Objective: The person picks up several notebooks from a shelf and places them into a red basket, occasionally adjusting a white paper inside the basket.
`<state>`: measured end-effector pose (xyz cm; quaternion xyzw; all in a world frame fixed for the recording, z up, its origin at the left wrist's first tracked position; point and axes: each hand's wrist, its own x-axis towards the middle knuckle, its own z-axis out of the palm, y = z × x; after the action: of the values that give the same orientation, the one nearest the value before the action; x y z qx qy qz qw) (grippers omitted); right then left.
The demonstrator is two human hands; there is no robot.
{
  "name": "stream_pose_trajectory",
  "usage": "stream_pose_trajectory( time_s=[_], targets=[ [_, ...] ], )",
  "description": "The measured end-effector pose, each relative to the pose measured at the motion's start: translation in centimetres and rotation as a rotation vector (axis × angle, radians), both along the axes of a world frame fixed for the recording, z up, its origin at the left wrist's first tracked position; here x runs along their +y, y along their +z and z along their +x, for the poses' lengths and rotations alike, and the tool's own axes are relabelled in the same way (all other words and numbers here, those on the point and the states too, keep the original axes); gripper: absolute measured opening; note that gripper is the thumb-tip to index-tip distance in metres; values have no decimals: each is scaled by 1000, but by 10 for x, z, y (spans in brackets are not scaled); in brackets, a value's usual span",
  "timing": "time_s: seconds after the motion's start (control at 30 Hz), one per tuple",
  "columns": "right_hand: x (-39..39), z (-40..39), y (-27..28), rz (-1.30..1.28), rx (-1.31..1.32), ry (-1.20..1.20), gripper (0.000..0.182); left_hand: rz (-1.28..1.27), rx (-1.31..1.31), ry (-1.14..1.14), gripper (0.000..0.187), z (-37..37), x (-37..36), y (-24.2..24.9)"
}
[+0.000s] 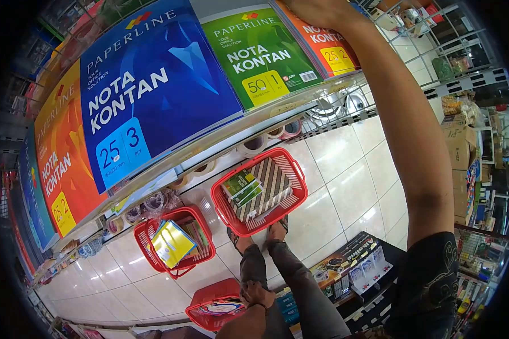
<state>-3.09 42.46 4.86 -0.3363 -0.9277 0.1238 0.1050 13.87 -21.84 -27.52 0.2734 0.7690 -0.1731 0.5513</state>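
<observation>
My right hand (322, 12) reaches to the shelf at the top and lies over the upper part of an orange Nota Kontan receipt book (329, 40). Its fingers are cut off by the frame edge. Beside that book lies a green Nota Kontan book (263, 56), and further left a large blue one (152, 85). Down below, my left hand (256, 295) rests on my trouser leg with nothing visible in it. Near my feet, a red basket (219, 212) holds a striped stack (271, 189) and green-covered books (240, 185).
Another red basket (208, 217) with a yellow-and-white pack stands left on the tiled floor (336, 152). A third red basket (195, 311) is beside my leg. Rolls of tape (251, 146) line the lower shelf. A dark display stand (373, 277) is at lower right.
</observation>
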Motion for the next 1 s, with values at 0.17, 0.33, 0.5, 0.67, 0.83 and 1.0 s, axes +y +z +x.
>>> stream_pose_trajectory(
  time_s=[0.17, 0.33, 0.5, 0.67, 0.83, 1.0],
  targets=[
    [1, 0, -1, 15, 9, 6, 54, -27, -22, 20, 64, -2, 1, 1],
    [-1, 0, -4, 24, -8, -63, 56, -14, -46, 10, 64, -3, -6, -6],
    [-4, 1, -2, 0, -12, -81, 58, 2, -32, 0, 65, -4, -3, 0],
    [-2, 3, -3, 21, -24, -64, 58, 26, 10, -21, 64, -5, 0, 7],
    [16, 8, -20, 112, 176, 48, 57, 0, -27, 38, 63, -11, 8, 18],
    [-98, 62, 13, 114, 605, 207, 55, 24, -3, 48, 62, -7, 7, 19]
  ],
)
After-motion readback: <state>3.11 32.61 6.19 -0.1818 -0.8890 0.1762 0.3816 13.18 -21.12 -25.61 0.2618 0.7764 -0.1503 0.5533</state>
